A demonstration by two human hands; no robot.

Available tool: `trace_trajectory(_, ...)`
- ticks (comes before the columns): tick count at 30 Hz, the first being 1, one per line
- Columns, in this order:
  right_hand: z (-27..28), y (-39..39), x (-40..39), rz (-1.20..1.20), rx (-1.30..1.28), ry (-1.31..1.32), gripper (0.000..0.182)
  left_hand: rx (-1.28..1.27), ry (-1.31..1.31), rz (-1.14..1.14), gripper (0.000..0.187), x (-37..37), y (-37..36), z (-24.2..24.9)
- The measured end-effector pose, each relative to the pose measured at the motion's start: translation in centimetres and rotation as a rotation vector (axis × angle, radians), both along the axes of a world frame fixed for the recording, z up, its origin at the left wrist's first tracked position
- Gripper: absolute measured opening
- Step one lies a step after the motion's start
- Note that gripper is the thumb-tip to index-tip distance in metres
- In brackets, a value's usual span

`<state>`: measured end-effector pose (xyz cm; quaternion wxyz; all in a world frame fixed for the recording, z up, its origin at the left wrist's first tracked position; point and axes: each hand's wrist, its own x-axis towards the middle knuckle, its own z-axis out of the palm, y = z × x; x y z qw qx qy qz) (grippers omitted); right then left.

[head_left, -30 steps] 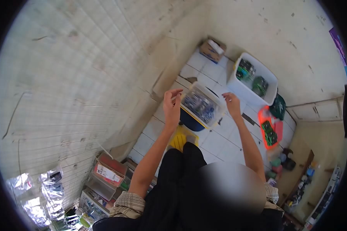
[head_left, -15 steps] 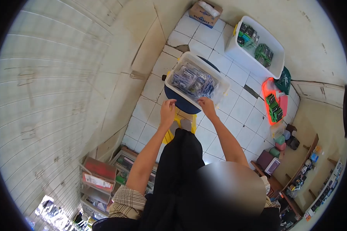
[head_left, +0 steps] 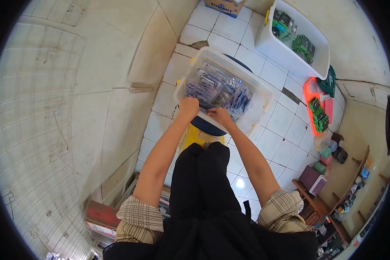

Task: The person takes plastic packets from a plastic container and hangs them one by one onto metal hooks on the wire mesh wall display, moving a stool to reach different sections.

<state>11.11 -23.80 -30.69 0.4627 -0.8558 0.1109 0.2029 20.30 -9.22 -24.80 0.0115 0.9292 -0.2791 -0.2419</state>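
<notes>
The tiled floor (head_left: 271, 143) fills the view, and your head is now tipped much further down than a second ago: the wall that took up half the frame has slid to the left edge.

The clear plastic tub (head_left: 224, 90) of packeted parts is the item in hand. A second ago it was up off the floor between your raised hands; now it rests on a dark blue round stool or lid (head_left: 208, 126), which in turn sits above something yellow (head_left: 190, 138) near your knees. The tub looks level and supported, so in my judgement the carry is over and the work now shifts to its contents.

Your left hand (head_left: 189, 106) lies on the near rim, fingers curled over the edge and gripping it. Half a second ago it hovered short of the tub. Your right hand (head_left: 220, 115) has come from the far side to the near rim, just beside the left; the fingers are bent down at or just inside the rim, but you cannot tell whether they pinch a packet or only the edge.

Well apart, toward the far wall, stands a large white bin (head_left: 293, 48) with green-boxed stock, and to the right an orange tray (head_left: 317, 108) with more green items. A cardboard box (head_left: 223, 6) marked SUMMIT sits at the top edge. None of these is touched.
</notes>
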Motion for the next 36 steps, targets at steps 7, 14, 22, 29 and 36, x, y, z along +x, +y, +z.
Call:
trace_trajectory(7, 0.4, 0.0, 0.2, 0.042, -0.057, -0.057, 0.014, 0.000, 0.189, 0.140, 0.028, 0.4, -0.2, 0.5)
trace_trajectory(14, 8.0, 0.4, -2.1, -0.176, -0.038, -0.195, 0.011, -0.513, -0.001, 0.153, 0.018, -2.0, 1.5, 5.6)
trace_trajectory(22, 21.1, 1.8, -2.7, -0.196, -0.066, -0.387, 0.011, -0.786, -0.145, 0.319, 0.014, -5.0, 3.2, 18.3)
trace_trajectory(29, 37.8, 1.8, -2.2, 0.177, -0.119, -0.693, 0.023, -0.930, -0.316, 0.460, 0.013, -7.1, 5.5, 33.9)
trace_trajectory(36, 54.0, 4.8, 1.3, 0.186, 0.113, -0.607, 0.017, -0.941, -0.876, 0.388, 0.035, -7.7, 10.7, 52.8)
